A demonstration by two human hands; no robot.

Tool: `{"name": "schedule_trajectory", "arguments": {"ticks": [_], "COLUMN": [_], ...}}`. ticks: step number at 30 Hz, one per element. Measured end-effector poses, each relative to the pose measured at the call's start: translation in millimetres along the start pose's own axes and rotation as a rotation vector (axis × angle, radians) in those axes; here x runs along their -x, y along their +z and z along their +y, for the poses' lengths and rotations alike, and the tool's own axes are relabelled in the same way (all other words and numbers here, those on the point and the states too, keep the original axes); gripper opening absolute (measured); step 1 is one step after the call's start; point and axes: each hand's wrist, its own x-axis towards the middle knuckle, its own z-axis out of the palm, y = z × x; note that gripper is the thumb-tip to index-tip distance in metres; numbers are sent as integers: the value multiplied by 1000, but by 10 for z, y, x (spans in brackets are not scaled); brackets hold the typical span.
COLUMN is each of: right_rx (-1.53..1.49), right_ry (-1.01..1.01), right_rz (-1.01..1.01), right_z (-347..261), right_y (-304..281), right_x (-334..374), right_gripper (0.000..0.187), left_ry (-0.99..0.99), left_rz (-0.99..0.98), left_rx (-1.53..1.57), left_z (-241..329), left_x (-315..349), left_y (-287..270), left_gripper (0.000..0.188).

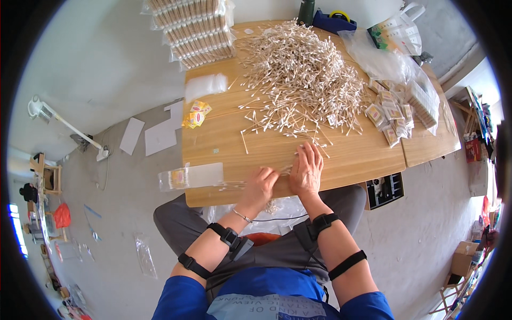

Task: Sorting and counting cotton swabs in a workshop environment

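Note:
A large heap of cotton swabs (304, 69) covers the far middle of the wooden table (346, 160), with loose swabs strewn along its near side. Close to the front edge, my left hand (260, 186) is closed around several cotton swabs (232, 185), whose sticks jut out to its left. Beside it my right hand (306, 172) lies palm down with fingers stretched forward, its fingertips at the nearest loose swabs. A few blurred swab ends show between the two hands. Left of them lies a clear bag (205, 174) with a small packed bundle of swabs (178, 178) at its end.
Stacked packs of swabs (194, 32) rise at the far left, near clear bags (207, 85) and yellow cards (197, 113). Small filled packs (392, 114) lie at the right beside plastic bags (384, 58). A blue tape dispenser (333, 23) stands at the back.

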Motion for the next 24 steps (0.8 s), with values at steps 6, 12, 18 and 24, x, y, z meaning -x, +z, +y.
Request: {"name": "schedule_trajectory", "arguments": {"ticks": [6, 12, 18, 24], "right_rx": [-17, 3, 11, 7], "right_ry": [-3, -3, 8, 13], "right_rz": [37, 34, 28, 15], "right_z": [-4, -21, -22, -32], "right_y": [-17, -17, -16, -24], "right_x": [0, -9, -4, -14], "right_gripper": [33, 33, 34, 35], "left_ry": [148, 273, -122, -196], "left_rz": [-142, -271, 39, -71], "left_rx": [154, 65, 126, -259], "left_z": [185, 113, -92, -305], "left_x": [402, 372, -685, -832], "left_y": [-59, -130, -174, 25], "left_gripper": [28, 22, 37, 50]}}
